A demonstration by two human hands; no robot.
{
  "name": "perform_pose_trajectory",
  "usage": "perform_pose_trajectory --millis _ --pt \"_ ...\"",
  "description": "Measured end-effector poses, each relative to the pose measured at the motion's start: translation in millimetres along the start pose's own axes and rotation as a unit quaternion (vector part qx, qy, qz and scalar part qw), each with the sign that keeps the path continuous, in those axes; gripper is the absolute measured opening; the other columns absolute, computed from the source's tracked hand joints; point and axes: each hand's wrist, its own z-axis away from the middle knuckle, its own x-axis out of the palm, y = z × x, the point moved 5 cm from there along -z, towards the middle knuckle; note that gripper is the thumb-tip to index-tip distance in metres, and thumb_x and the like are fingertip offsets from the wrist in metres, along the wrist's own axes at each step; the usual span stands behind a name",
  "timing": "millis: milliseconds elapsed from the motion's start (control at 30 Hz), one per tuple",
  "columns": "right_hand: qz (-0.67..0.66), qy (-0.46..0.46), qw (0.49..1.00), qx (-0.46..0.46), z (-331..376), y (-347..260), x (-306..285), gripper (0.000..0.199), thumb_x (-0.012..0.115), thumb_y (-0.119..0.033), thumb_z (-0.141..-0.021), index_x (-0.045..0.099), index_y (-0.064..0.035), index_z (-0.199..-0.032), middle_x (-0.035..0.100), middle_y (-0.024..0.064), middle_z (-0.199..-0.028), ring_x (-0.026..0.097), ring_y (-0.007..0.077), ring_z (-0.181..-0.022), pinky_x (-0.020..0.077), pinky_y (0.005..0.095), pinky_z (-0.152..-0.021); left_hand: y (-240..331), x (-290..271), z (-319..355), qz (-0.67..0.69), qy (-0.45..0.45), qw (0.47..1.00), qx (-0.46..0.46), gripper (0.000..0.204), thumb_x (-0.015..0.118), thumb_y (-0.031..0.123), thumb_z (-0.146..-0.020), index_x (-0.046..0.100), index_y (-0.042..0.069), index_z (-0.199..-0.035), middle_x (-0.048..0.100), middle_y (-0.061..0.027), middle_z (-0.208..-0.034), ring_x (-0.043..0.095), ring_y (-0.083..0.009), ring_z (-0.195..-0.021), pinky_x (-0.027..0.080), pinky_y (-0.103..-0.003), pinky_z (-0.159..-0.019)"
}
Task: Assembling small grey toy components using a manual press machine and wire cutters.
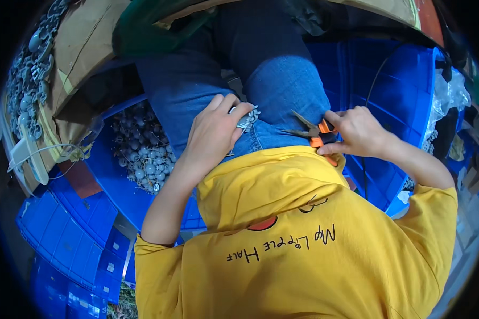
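Note:
Over my lap, my left hand [212, 130] is closed, its thumb and fingers pinching a small pale-grey moulded piece [249, 118] with several little prongs. Part of that piece is hidden behind the fingers. To the right, my right hand [356, 132] grips a pair of pliers [313, 130] by the orange-and-black handles. The pliers' pointed jaws are spread apart and aim left toward the grey piece, with a gap between them. Beneath both hands are my jeans [287, 85] and the hem of a yellow shirt [271, 165].
Left of my legs, a blue bin [109, 175] holds many grey round-headed pieces [149, 167]. Another blue bin [394, 90] stands at the right, beside clear plastic wrapping [449, 95]. More grey parts [29, 101] lie near cardboard [85, 48] at far left. A dark green object [143, 32] overhangs my knees.

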Motion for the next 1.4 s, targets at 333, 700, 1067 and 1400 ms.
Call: perform_pose_trajectory --millis 333,700,1067,1400 --pt "-0.143 0.105 0.97 0.165 26 -1 57 0.06 0.078 -0.056 -0.057 0.053 -0.0026 -0.072 0.05 0.0148 -0.053 0.056 0.0345 -0.051 0.0416 0.0388 -0.05 -19 -4 11 0.408 0.09 0.891 -0.179 0.022 0.063 -0.001 -0.081 0.056 0.003 -0.101 0.063 -0.0129 -0.084 0.065 -0.0204 -0.076 0.052 -0.028 -0.066" --pt "-0.154 0.197 0.947 0.2 35 0 73 0.068 0.077 -0.063 -0.052 0.051 -0.004 -0.074 0.049 0.01 -0.053 0.054 0.0293 -0.049 0.0401 0.0346 -0.049 -19 -3 19 0.647 0.103 0.736 -0.172 0.031 0.057 0.0 -0.087 0.048 0.0 -0.116 0.063 -0.0238 -0.103 0.068 -0.0225 -0.07 0.057 -0.026 -0.056" --pt "-0.306 0.21 0.921 0.118 26 -12 73 0.029 0.073 -0.027 -0.079 0.056 -0.0055 -0.086 0.054 0.0098 -0.061 0.053 0.015 -0.053 0.043 0.0282 -0.052 -15 4 9 0.828 0.079 0.527 -0.176 0.034 0.04 0.036 -0.099 0.048 0.006 -0.113 0.061 -0.0201 -0.088 0.063 -0.0227 -0.055 0.051 -0.028 -0.044" --pt "-0.406 -0.13 0.903 0.047 -18 -21 40 0.049 0.074 -0.038 -0.08 0.054 -0.0044 -0.109 0.048 -0.0014 -0.072 0.047 0.0118 -0.061 0.038 0.0242 -0.058 -18 16 16 0.824 0.084 0.537 -0.162 0.051 0.024 0.052 -0.1 0.051 0.008 -0.097 0.049 -0.0081 -0.063 0.044 -0.0159 -0.039 0.035 -0.026 -0.036"
